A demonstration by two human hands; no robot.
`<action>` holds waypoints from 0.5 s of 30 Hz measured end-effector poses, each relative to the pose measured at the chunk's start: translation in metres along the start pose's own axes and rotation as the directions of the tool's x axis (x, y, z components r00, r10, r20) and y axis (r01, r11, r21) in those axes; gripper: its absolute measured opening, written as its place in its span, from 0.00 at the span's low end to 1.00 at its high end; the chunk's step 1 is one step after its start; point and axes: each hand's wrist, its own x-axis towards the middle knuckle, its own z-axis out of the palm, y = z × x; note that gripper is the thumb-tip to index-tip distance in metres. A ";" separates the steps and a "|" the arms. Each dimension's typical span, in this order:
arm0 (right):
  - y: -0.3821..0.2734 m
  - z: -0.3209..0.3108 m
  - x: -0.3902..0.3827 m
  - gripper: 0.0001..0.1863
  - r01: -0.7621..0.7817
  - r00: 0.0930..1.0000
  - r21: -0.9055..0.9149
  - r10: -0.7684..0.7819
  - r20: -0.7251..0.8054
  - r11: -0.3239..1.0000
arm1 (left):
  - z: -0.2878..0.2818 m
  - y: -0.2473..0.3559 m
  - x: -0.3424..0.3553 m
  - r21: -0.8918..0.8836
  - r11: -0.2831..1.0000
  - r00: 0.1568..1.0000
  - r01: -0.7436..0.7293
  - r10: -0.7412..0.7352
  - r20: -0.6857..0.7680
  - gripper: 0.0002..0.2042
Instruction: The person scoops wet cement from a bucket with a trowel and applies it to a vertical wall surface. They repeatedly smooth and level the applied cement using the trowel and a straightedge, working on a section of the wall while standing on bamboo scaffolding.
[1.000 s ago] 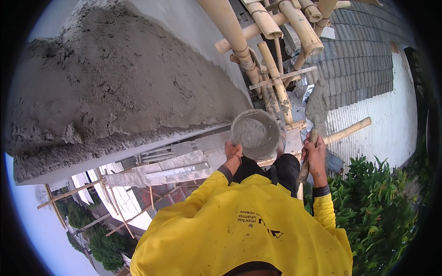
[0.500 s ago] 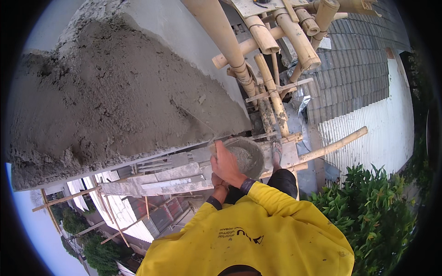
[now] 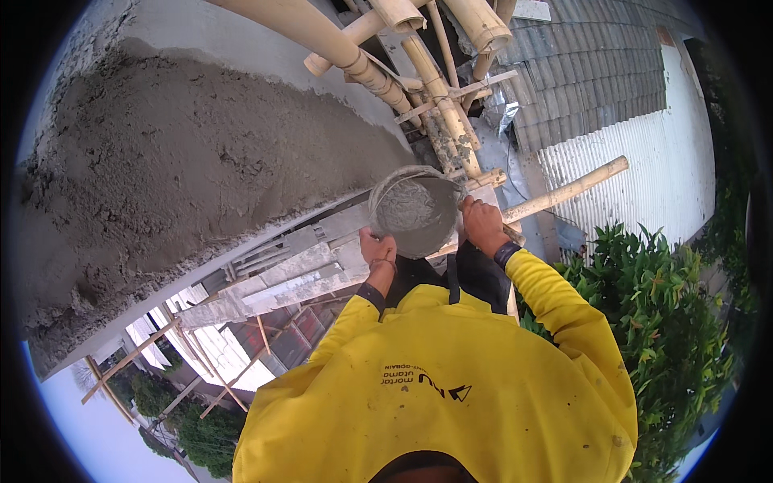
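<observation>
A grey bucket (image 3: 415, 211) partly filled with wet mortar is held up in front of my chest, beside the edge of a rough mortar-coated wall (image 3: 185, 169). My left hand (image 3: 377, 246) grips the bucket's left rim. On the right rim, my right hand (image 3: 481, 224) holds it close to a bamboo pole (image 3: 564, 191). Yellow sleeves cover both arms. No trowel shows in either hand.
Bamboo scaffold poles (image 3: 378, 72) cross above and behind the bucket. A grey tiled roof (image 3: 596, 72) and a white corrugated roof (image 3: 644, 169) lie far below on the right, with green shrubs (image 3: 660, 322). Concrete ledges (image 3: 282, 274) and timber props (image 3: 129, 362) lie below left.
My right hand, which held a trowel a second ago, has come onto the bucket. The bucket now sits between both hands, closer to the wall's edge.
</observation>
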 end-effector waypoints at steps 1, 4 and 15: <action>-0.003 0.009 0.009 0.11 -0.018 0.999 0.029 0.016 0.050 0.999 | 0.005 0.015 -0.007 0.013 0.999 0.999 -0.031 0.031 0.010 0.14; -0.001 0.022 0.032 0.12 -0.065 0.992 0.086 0.055 0.118 0.994 | 0.010 0.063 -0.017 0.013 0.993 0.993 -0.117 0.118 -0.006 0.15; 0.002 -0.001 -0.001 0.14 -0.457 0.778 0.765 -0.214 0.591 0.454 | -0.009 0.082 0.005 -0.124 0.965 0.970 -0.229 0.238 0.059 0.07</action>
